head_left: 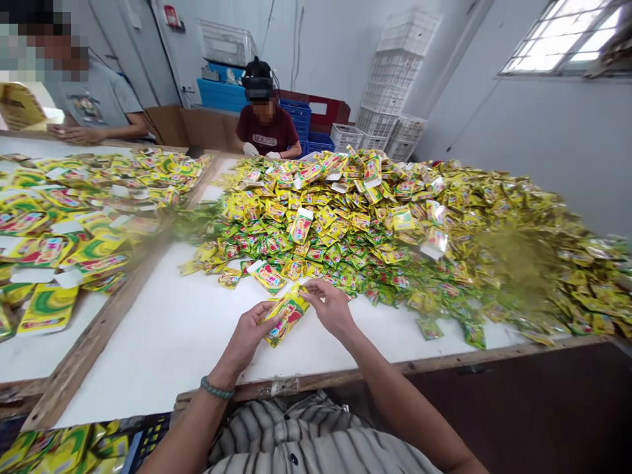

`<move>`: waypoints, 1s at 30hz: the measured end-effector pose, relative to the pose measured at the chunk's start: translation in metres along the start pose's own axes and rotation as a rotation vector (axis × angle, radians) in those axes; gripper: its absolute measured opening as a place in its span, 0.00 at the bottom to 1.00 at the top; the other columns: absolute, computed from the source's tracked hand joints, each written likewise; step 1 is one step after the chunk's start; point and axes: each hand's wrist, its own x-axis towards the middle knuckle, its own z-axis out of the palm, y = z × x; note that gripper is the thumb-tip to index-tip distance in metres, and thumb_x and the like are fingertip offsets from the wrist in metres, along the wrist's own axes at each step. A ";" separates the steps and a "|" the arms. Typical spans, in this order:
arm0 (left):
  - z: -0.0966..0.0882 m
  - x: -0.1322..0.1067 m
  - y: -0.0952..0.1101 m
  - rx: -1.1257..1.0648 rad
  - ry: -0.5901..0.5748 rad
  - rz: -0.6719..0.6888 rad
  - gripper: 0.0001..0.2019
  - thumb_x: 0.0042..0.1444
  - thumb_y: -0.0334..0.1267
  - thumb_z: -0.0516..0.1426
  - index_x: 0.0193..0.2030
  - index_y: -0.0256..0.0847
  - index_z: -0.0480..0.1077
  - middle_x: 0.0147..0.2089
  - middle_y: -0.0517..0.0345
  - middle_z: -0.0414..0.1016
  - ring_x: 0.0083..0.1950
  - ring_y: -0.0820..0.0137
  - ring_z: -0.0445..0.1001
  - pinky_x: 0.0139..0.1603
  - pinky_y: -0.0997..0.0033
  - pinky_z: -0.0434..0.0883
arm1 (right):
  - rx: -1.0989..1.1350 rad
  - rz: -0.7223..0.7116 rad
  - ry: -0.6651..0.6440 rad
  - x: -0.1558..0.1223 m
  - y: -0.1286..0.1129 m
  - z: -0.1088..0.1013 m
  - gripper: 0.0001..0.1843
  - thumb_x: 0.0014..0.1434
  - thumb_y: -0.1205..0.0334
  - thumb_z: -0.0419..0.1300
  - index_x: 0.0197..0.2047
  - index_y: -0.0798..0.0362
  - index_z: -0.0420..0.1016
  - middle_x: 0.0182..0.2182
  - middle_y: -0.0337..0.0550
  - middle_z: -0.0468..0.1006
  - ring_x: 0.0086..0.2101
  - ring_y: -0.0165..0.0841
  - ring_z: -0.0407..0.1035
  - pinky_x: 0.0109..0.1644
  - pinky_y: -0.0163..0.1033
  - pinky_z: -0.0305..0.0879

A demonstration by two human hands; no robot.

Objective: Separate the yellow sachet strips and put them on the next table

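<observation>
A small yellow and green printed carton (285,321) is held at a slant above the white table. My left hand (249,334) is closed around its lower left side, the thumb across the front. At the upper end of the same carton, my right hand (330,306) has its fingers bent and pinching; whether they grip a flap or something small there is partly hidden. Another carton with a white flap open (267,276) lies just beyond my hands, against a big heap of small yellow and green packets (345,247).
A wooden strip (118,309) divides the table; flat cartons (49,306) pile up left of it. A crate of cartons (64,451) sits below at left. Two people, one in a maroon shirt (269,128), are across the table. White crates (388,85) stack behind.
</observation>
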 end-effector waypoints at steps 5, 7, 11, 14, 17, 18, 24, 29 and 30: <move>-0.006 -0.002 -0.004 -0.044 0.066 0.008 0.24 0.41 0.46 0.68 0.44 0.37 0.75 0.41 0.52 0.81 0.38 0.65 0.78 0.42 0.68 0.73 | -0.002 0.017 -0.068 -0.007 -0.005 0.006 0.06 0.58 0.59 0.57 0.36 0.48 0.75 0.30 0.39 0.79 0.32 0.34 0.71 0.39 0.39 0.64; -0.010 -0.003 -0.004 -0.057 0.080 0.007 0.24 0.40 0.45 0.69 0.44 0.37 0.75 0.40 0.52 0.81 0.37 0.66 0.78 0.41 0.69 0.74 | 0.085 0.065 -0.090 -0.007 -0.005 0.005 0.09 0.54 0.58 0.61 0.39 0.48 0.73 0.31 0.39 0.78 0.34 0.34 0.71 0.38 0.38 0.65; -0.015 -0.008 0.000 -0.069 0.034 -0.008 0.23 0.41 0.44 0.69 0.44 0.37 0.76 0.39 0.51 0.81 0.37 0.65 0.78 0.40 0.69 0.74 | 0.030 0.070 -0.074 -0.006 -0.006 0.002 0.12 0.47 0.58 0.67 0.35 0.50 0.72 0.29 0.38 0.76 0.32 0.33 0.69 0.37 0.38 0.63; -0.015 -0.011 0.003 -0.104 0.010 -0.026 0.21 0.42 0.43 0.68 0.43 0.37 0.76 0.38 0.52 0.81 0.36 0.67 0.78 0.39 0.70 0.73 | -0.099 0.004 -0.043 -0.007 -0.009 0.004 0.09 0.47 0.62 0.66 0.32 0.49 0.71 0.27 0.37 0.75 0.33 0.35 0.68 0.43 0.42 0.61; -0.013 -0.011 0.005 -0.123 0.010 -0.013 0.20 0.42 0.42 0.68 0.42 0.38 0.76 0.37 0.53 0.81 0.36 0.67 0.78 0.40 0.70 0.73 | -0.120 -0.021 -0.051 -0.011 -0.012 0.009 0.07 0.48 0.67 0.65 0.32 0.49 0.71 0.30 0.38 0.77 0.39 0.38 0.70 0.53 0.47 0.57; -0.012 -0.011 0.005 -0.122 0.016 -0.010 0.20 0.42 0.42 0.69 0.42 0.38 0.76 0.37 0.54 0.81 0.35 0.67 0.78 0.40 0.70 0.73 | -0.079 0.005 -0.070 -0.013 -0.013 0.011 0.06 0.50 0.67 0.63 0.33 0.49 0.72 0.34 0.39 0.78 0.39 0.38 0.71 0.54 0.48 0.57; -0.016 -0.010 0.008 -0.111 0.045 -0.027 0.21 0.39 0.42 0.69 0.40 0.36 0.76 0.36 0.54 0.81 0.34 0.68 0.78 0.37 0.71 0.73 | 0.047 0.074 -0.229 -0.022 -0.017 0.022 0.05 0.57 0.57 0.60 0.33 0.49 0.74 0.37 0.43 0.78 0.49 0.42 0.68 0.55 0.48 0.57; -0.018 -0.017 0.010 -0.093 0.027 -0.031 0.21 0.44 0.45 0.67 0.44 0.37 0.74 0.39 0.54 0.80 0.37 0.68 0.77 0.39 0.72 0.72 | -0.010 0.105 -0.257 -0.022 -0.016 0.043 0.04 0.53 0.62 0.64 0.32 0.50 0.73 0.29 0.37 0.77 0.44 0.39 0.70 0.59 0.52 0.53; -0.019 -0.018 0.011 -0.069 0.004 -0.031 0.21 0.45 0.45 0.66 0.45 0.38 0.73 0.41 0.54 0.80 0.38 0.68 0.77 0.40 0.72 0.72 | 0.032 0.131 -0.248 -0.021 -0.015 0.047 0.04 0.53 0.62 0.63 0.32 0.50 0.72 0.29 0.37 0.77 0.41 0.38 0.71 0.56 0.50 0.58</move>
